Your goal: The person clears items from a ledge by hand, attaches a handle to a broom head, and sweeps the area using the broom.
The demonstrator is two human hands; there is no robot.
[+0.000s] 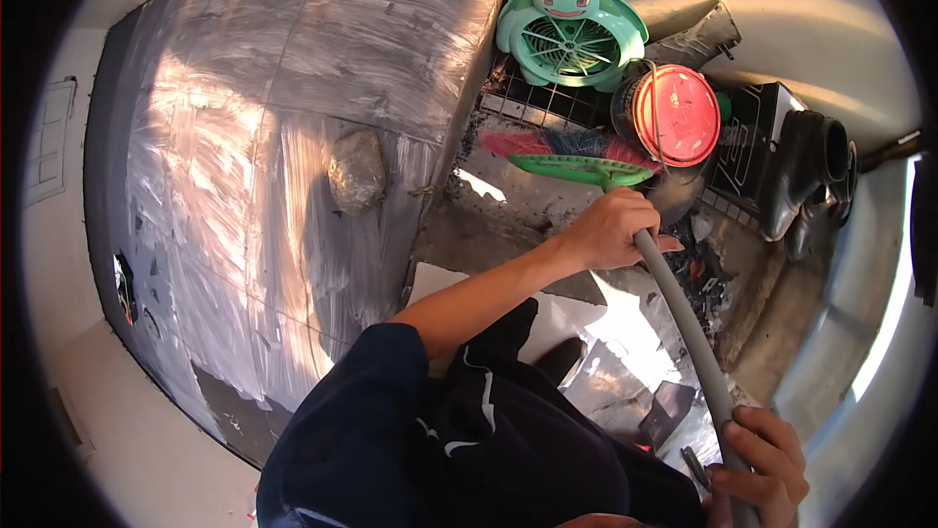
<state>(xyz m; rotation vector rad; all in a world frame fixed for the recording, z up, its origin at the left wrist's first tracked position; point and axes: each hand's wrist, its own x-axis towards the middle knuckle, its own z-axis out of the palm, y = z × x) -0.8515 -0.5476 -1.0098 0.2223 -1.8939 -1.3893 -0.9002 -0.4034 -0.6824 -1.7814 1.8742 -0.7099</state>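
A long grey tube runs from the middle of the view down to the lower right. My left hand is closed round its upper end, with the thumb extended past it. Lower down, the fingers of my right hand wrap round the same tube. Just above my left hand lies a green curved plastic piece beside pink and dark netting. A bucket with a red lid stands behind it.
A large panel smeared with white fills the left side, with a stone-like lump on it. At the back are a green character-shaped fan and black boots. Dark debris and sheets lie on the floor.
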